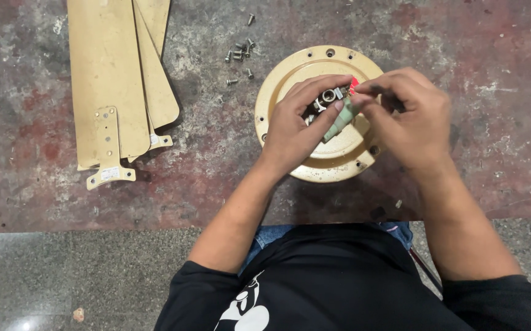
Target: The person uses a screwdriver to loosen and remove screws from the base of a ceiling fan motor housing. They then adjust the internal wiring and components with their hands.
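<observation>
A round beige fan motor housing lies on a worn reddish work surface. My left hand rests over its middle, fingers curled around a grey-green sleeved wire and touching the metal shaft hub. My right hand hovers over the housing's right side, with its fingertips pinched on a small red piece at the wire's end. Both hands hide most of the hub.
Several beige fan blades with mounting brackets lie stacked at the upper left. Several loose screws are scattered between the blades and the housing. The surface's front edge runs just before my lap, with grey stone floor below.
</observation>
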